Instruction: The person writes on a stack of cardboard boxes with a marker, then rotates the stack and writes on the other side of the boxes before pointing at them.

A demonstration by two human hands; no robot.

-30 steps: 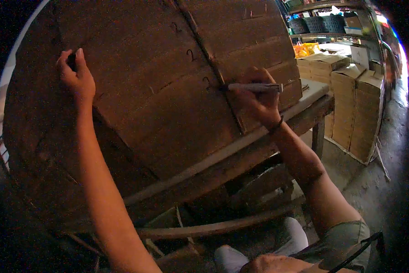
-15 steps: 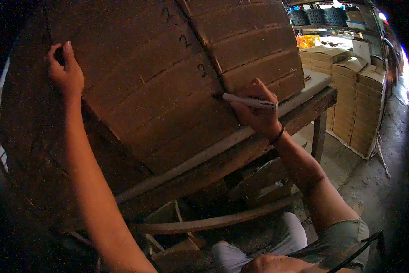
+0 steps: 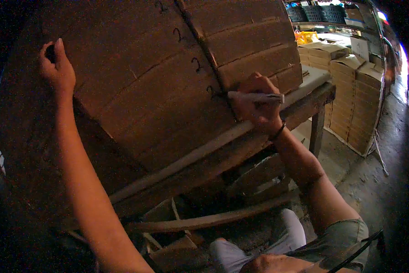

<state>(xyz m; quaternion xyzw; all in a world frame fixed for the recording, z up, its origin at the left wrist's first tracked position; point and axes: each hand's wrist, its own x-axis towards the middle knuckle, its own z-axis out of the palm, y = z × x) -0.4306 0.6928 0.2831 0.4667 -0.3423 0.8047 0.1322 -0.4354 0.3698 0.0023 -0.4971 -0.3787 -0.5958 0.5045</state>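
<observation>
Flat brown cardboard boxes (image 3: 145,91) are stacked on a wooden table, several of them marked with a black handwritten "2". My right hand (image 3: 259,100) is closed around a white marker (image 3: 256,97). The marker's tip is at the box side, just right of the lowest "2" (image 3: 210,92). At the upper left, my left hand (image 3: 58,68) is raised beside the cardboard, its thumb and fingers curled round a small dark object (image 3: 50,53), perhaps a cap.
The wooden table's edge (image 3: 300,111) runs diagonally below the boxes. More stacked cartons (image 3: 354,104) stand on the floor at the right. Behind them, a shelf holds dark baskets (image 3: 332,14). A wooden crossbar (image 3: 213,220) lies low, near my legs.
A new "2" now shows below the earlier ones, where only a small mark was before. My right hand and the marker have shifted slightly right. The view has moved a little.
</observation>
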